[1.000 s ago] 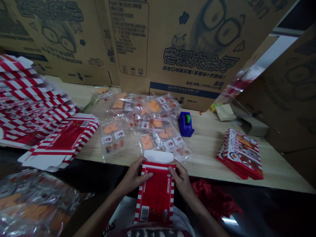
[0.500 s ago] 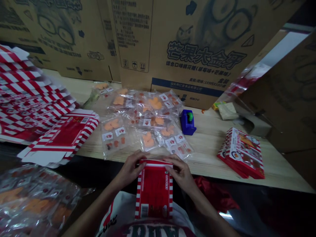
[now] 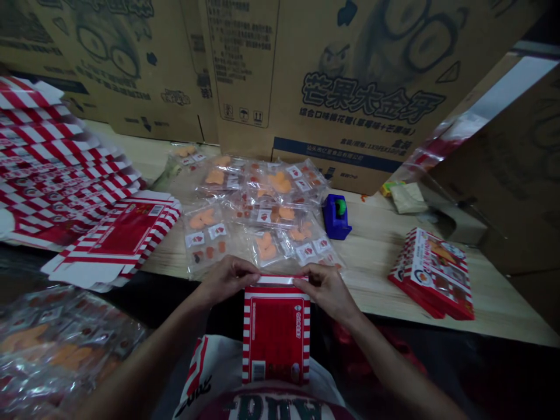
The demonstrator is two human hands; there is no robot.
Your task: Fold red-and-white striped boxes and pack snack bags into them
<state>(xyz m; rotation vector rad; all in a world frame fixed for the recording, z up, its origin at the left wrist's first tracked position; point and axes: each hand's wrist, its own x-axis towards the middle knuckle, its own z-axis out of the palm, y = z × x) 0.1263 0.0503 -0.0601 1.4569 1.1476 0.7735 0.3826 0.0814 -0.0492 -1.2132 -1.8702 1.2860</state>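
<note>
Head view: the left hand (image 3: pixel 231 277) and the right hand (image 3: pixel 328 289) both gripped the top end of a red box (image 3: pixel 276 338), thumbs and fingers pinching the white-edged flap (image 3: pixel 275 280) at its two corners. The box was upright over the lap, just in front of the near table edge, its printed back facing the wearer. Contents hidden. Back panel: red with striped sides, barcode at lower left, small print too blurred to read.

Beyond the hands, clear packets (image 3: pixel 205 233) lay in an overlapping heap on the table (image 3: pixel 367 280); each legible one held orange pieces, reddish-brown pieces and white sachets with red print. More filled packets (image 3: pixel 61 356) were piled at lower left, below table height.

Right of the heap stood a blue tape dispenser (image 3: pixel 336 221) with a green centre; farther right, a stack of printed boxes (image 3: pixel 437 274), contents pictured on the top face. At left, striped boxes (image 3: pixel 118 230) lay in layers, one back panel and barcode showing.

Behind, a large carton (image 3: pixel 350 134) read 芒果大金牙, with 综合口味棉花糖 beneath and 盒装 lower right. Another carton (image 3: pixel 144 87) stood left of it, its lettering indistinct.
</note>
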